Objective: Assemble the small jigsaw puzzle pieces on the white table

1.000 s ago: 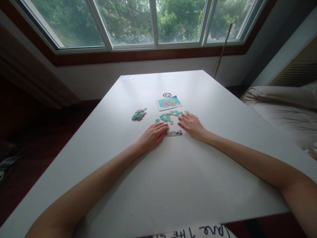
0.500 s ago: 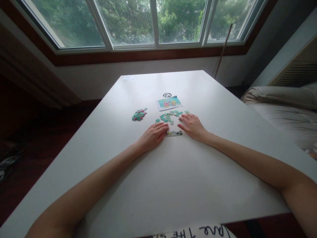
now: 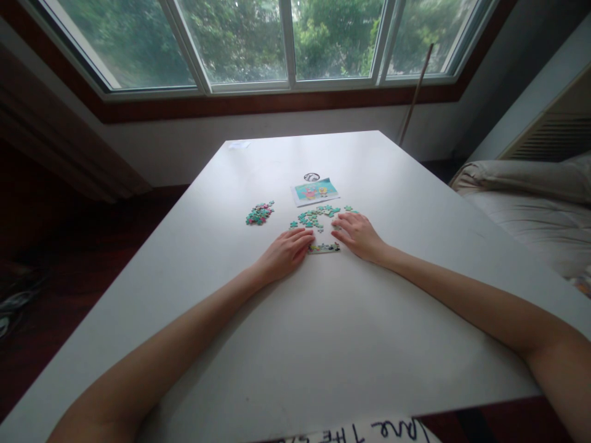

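My left hand (image 3: 289, 251) lies flat on the table, fingers stretched out, its fingertips by the left end of a joined strip of jigsaw pieces (image 3: 325, 248). Across from it, my right hand (image 3: 357, 235) rests with its fingers apart at the right edge of the loose green jigsaw pieces (image 3: 310, 216). Whether a piece sits under its fingertips is hidden. Further left, a heap of green and pink jigsaw pieces (image 3: 259, 213) stands by itself. Beyond the loose pieces lies a picture card (image 3: 315, 192) with pink and yellow figures on turquoise.
The white table (image 3: 295, 344) fills most of the view. A small dark ring-shaped object (image 3: 311, 176) lies behind the card, and a scrap of clear film (image 3: 238, 145) at the far left corner. A sofa (image 3: 521, 203) stands on the right.
My right hand has shifted slightly left and down, its fingers drawing back a little; a piece near its fingertips now shows more. My left hand stays in place.
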A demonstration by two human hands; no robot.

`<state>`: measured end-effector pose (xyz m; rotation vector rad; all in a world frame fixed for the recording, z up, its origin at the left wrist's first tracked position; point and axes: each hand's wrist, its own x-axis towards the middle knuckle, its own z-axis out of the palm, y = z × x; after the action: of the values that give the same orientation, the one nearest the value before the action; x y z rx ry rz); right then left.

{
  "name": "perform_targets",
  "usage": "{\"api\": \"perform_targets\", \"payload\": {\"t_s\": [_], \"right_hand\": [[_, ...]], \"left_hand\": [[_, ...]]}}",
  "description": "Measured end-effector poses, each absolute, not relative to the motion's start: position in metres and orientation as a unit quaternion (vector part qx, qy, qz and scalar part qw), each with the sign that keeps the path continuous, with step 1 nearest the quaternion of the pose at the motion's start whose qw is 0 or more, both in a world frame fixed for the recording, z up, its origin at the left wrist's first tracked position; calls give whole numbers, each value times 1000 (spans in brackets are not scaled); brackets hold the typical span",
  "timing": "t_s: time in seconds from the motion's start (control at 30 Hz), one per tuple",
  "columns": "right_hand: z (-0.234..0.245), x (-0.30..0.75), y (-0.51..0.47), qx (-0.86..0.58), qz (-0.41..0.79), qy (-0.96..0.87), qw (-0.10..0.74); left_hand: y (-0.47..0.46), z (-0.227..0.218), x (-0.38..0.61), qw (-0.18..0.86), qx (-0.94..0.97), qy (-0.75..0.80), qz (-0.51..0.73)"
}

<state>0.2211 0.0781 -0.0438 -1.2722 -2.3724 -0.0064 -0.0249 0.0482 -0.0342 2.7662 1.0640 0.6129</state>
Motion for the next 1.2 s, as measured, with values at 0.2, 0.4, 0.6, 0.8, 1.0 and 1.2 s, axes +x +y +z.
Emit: {"api": "perform_targets", "payload": {"t_s": [0.2,0.4,0.6,0.8,1.0,1.2], "right_hand": [[-43,220,77,-469,-25,-860,199],[-42,219,75,-465,-36,-864,189],[-43,219,76,-454,-46,-870,187],[-42,219,76,-450,-49,-871,192],[-44,220,76,-457,-49,-865,201],[-46,220,78,-469,-42,-858,206]], "left_hand": [[48,-35,-25,57,914,349,197],[48,-34,-24,55,914,349,200],[49,-35,-24,52,915,346,200],[49,-35,-24,53,914,346,203],[49,-35,-25,52,915,347,198],[49,-35,-24,50,914,346,206]]}}
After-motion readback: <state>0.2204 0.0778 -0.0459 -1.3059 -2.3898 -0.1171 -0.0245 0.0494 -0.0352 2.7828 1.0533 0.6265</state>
